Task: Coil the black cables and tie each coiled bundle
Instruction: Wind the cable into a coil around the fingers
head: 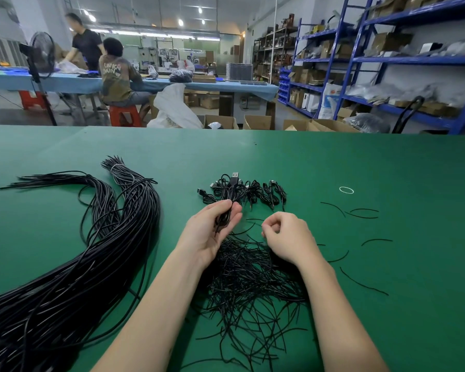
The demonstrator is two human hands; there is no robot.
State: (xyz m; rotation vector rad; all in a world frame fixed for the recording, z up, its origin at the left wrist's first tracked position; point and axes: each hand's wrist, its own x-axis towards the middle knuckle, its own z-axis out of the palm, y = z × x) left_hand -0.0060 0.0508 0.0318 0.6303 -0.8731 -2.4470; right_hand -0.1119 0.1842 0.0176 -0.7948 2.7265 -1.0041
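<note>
Step in hand, tying: our left hand (212, 226) grips the coiled cable (226, 214) firmly; right hand (285, 234), fingertips pinched, should draw one tie wire (249, 229) snugly round its middle.

Little can be read here. The seated person's shirt (115, 76) carries pale block lettering across the back in two lines — roughly "UNKN" over "OWN", though the letters are soft and the reading is uncertain. A white sack (330, 99) on the floor by the blue shelving (360, 59) bears an orange-red round mark with print beneath it — too small to make out. The cardboard boxes (257, 122) show no legible print.
</note>
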